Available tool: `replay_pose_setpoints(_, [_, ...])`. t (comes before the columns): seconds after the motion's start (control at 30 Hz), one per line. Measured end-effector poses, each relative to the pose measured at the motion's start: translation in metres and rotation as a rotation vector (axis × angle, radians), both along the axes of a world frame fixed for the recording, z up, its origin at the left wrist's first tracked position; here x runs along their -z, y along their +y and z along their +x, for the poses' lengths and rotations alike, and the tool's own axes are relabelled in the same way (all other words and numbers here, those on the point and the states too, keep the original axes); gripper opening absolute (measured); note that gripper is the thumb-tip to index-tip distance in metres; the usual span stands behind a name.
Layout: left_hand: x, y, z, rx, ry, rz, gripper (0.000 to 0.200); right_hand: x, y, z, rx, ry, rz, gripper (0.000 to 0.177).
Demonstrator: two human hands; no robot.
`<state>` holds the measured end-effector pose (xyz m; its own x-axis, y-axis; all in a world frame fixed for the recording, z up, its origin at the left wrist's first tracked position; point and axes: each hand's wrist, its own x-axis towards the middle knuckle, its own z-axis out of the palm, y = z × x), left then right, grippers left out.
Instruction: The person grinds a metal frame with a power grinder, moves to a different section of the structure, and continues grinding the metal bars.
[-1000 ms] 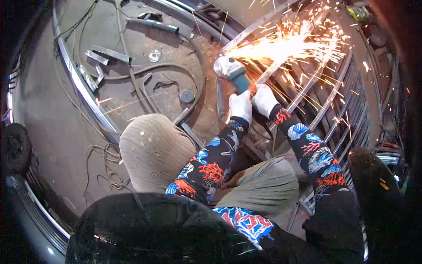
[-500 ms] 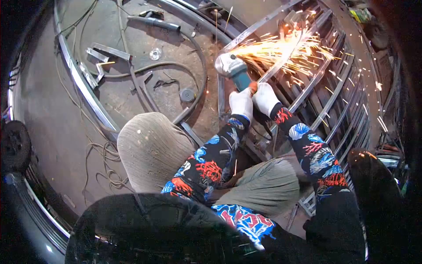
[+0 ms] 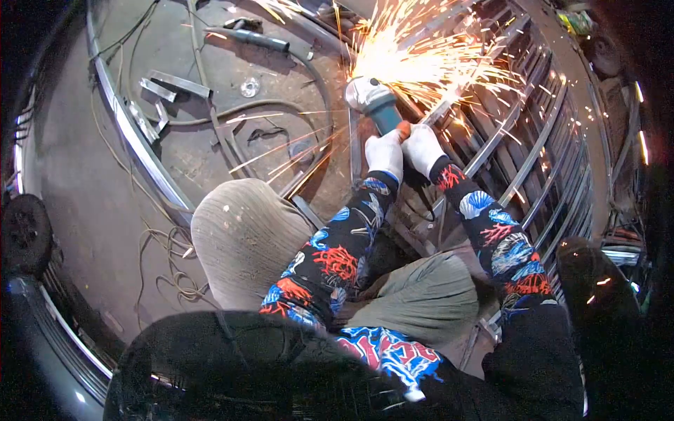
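Observation:
An angle grinder (image 3: 383, 114) with a teal body and a pale guard is held out in front of me. My left hand (image 3: 384, 154), in a white glove, is closed around its body. Beside it my right hand (image 3: 423, 149), also gloved in white, is closed on the rear part of the grinder. A bright fan of sparks (image 3: 414, 59) sprays from the guard end, mostly up and to the right. The glare hides the disc and the exact contact spot on the metal frame (image 3: 354, 144).
Metal bars (image 3: 523, 147) lie in a slatted frame on the right. Cables (image 3: 260, 104), cut metal pieces (image 3: 175, 83), a washer-like disc (image 3: 250, 87) and a dark tubular tool (image 3: 249, 38) are on the floor at left. A curved metal rail (image 3: 130, 140) runs along the left.
The spark spray has grown wider and now spreads upward, with streaks also flying down to the left. The grinder and both hands have barely shifted.

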<state>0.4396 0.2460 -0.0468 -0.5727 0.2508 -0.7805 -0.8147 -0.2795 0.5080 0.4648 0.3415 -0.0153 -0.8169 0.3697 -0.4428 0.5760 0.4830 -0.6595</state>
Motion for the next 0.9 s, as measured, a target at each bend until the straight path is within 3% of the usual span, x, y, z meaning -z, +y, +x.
replay_pose_setpoints(0.07, [0.014,0.000,0.008,0.018,0.076,-0.022,0.029,-0.001,0.000,0.006,-0.090,0.010,0.100,0.016])
replay_pose_setpoints(0.1, [-0.032,-0.012,0.007,-0.084,0.049,0.064,0.033,-0.006,-0.002,0.007,-0.112,-0.056,0.020,0.017])
replay_pose_setpoints(0.13, [0.009,-0.007,0.016,0.023,0.126,-0.091,0.034,0.006,0.000,0.011,-0.106,-0.054,0.055,0.017])
replay_pose_setpoints(0.2, [-0.007,-0.008,0.008,-0.027,0.028,0.074,0.033,0.000,-0.001,0.006,-0.105,-0.021,0.035,0.017])
replay_pose_setpoints(0.37, [-0.026,-0.013,0.001,0.022,0.050,-0.012,0.031,0.005,0.003,0.002,-0.102,0.018,0.079,0.017])
replay_pose_setpoints(0.43, [0.003,-0.008,0.015,-0.019,0.100,-0.069,0.041,0.003,0.000,0.009,-0.178,-0.010,0.079,0.017])
replay_pose_setpoints(0.6, [-0.017,-0.007,-0.003,0.061,0.050,-0.048,0.034,-0.004,0.000,0.001,-0.034,-0.013,-0.010,0.017])
replay_pose_setpoints(0.7, [-0.015,-0.010,0.010,-0.045,0.068,0.010,0.042,-0.005,-0.002,0.004,-0.230,-0.044,0.212,0.016])
replay_pose_setpoints(0.8, [-0.002,-0.007,0.005,-0.005,0.089,-0.141,0.045,-0.014,-0.004,-0.005,-0.130,-0.069,0.121,0.014])
replay_pose_setpoints(0.83, [0.013,0.002,-0.001,-0.043,0.003,0.043,0.031,-0.015,-0.005,-0.009,-0.083,-0.063,0.078,0.014])
replay_pose_setpoints(0.9, [-0.009,0.000,-0.015,0.146,0.100,-0.029,0.028,-0.015,0.000,-0.011,0.021,-0.035,0.018,0.015])
